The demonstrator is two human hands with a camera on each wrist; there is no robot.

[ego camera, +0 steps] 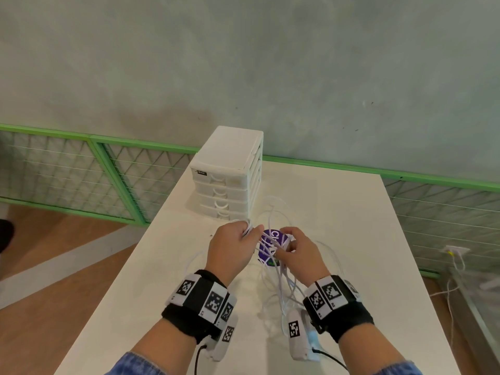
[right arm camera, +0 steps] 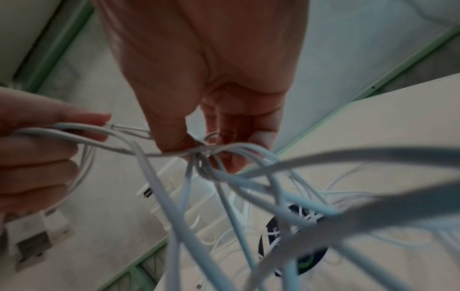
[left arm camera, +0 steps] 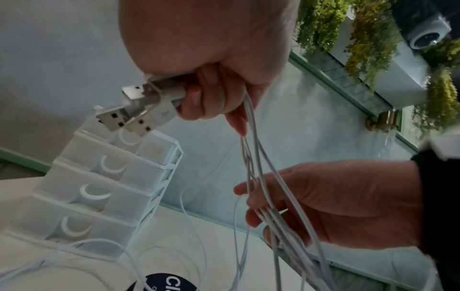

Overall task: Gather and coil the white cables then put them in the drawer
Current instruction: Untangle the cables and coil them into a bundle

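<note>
Several white cables (ego camera: 281,277) hang in a loose tangle above the white table (ego camera: 351,217). My left hand (ego camera: 234,243) grips their upper ends, and the USB plugs (left arm camera: 135,110) stick out of its fist (left arm camera: 214,86). My right hand (ego camera: 296,250) pinches the strands (right arm camera: 211,155) a little lower, thumb against fingers (left arm camera: 251,196). The cables' lower loops trail onto the table. A white four-drawer unit (ego camera: 230,174) stands just behind my hands with all its drawers closed.
A round dark purple sticker (ego camera: 270,246) lies on the table under the cables. The table's left edge (ego camera: 130,255) drops to a wooden floor. A green mesh fence (ego camera: 89,174) and a pale wall stand behind. More white wires (ego camera: 454,266) lie on the floor at right.
</note>
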